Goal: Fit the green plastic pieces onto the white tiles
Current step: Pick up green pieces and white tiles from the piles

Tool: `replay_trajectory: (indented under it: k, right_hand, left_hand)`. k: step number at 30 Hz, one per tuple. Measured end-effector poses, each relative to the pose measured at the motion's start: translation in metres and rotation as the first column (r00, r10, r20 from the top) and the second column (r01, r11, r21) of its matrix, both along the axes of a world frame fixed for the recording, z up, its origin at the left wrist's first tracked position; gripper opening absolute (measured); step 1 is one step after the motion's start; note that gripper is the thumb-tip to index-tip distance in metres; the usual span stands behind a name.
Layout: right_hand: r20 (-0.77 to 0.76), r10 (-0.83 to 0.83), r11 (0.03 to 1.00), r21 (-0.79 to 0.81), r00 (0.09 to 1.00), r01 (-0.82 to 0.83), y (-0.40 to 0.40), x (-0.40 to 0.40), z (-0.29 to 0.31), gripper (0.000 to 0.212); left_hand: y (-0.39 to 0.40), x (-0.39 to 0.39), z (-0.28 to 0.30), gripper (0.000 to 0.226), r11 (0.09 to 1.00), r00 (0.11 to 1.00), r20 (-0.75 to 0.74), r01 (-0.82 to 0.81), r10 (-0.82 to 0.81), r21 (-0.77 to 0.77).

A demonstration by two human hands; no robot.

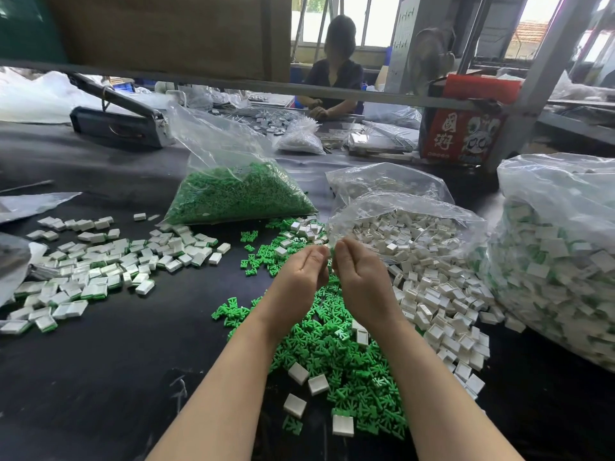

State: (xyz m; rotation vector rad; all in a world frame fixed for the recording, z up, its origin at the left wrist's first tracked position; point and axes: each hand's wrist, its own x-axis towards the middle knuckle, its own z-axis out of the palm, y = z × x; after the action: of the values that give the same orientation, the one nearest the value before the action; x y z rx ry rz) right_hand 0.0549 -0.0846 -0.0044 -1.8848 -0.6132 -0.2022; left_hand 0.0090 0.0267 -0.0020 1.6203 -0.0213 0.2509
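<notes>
two bare forearms reach up from the bottom edge over the black table (pixel 100 377). the left hand (pixel 304 272) and right hand (pixel 357 272) meet above a loose heap of small green plastic pieces (pixel 336 354), fingers curled inward with the tips together around something tiny between them; what they pinch is hidden, so i cannot tell whether either grips a piece. several white square plastic tiles (pixel 298 373) lie among the green. right of the hands, white tiles spill from an open clear bag (pixel 416 234). fitted white-and-green tiles (pixel 86 271) lie scattered at left. a clear bag of green pieces (pixel 239 194) sits behind.
</notes>
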Motion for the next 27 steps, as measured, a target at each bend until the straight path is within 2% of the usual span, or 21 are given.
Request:
replay_trajectory:
  k: [3, 10, 14, 21, 27]
  right_hand:
    - [-0.003, 0.039, 0.999, -0.009, 0.999, -0.039, -0.004, 0.002, 0.003, 0.032]
    - [-0.146, 0.16, 0.987, -0.011, 0.976, -0.163, -0.009, 0.005, 0.004, 0.032]
    - [-0.189, 0.193, 0.981, 0.016, 0.963, -0.194, -0.008, 0.003, 0.004, 0.031]
    - [-0.189, 0.197, 0.98, -0.001, 0.962, -0.201, -0.005, 0.0, 0.005, 0.03]
    - [-0.322, 0.294, 0.943, 0.254, 0.9, -0.218, -0.003, -0.002, 0.012, 0.032]
  left_hand:
    - [0.002, -0.002, 0.002, 0.033, 0.998, 0.998, -0.011, 0.056, -0.056, 0.018]
    - [0.007, -0.005, 0.002, 0.035, 0.985, 0.984, -0.034, 0.173, -0.173, -0.007]
    - [0.008, -0.003, 0.0, 0.035, 0.984, 0.984, -0.039, 0.175, -0.174, 0.017]
    - [0.004, -0.003, -0.004, 0.034, 0.986, 0.987, -0.018, 0.16, -0.161, -0.038]
    - [0.004, -0.004, 0.0, 0.029, 0.965, 0.977, 0.061, 0.212, -0.205, -0.156]
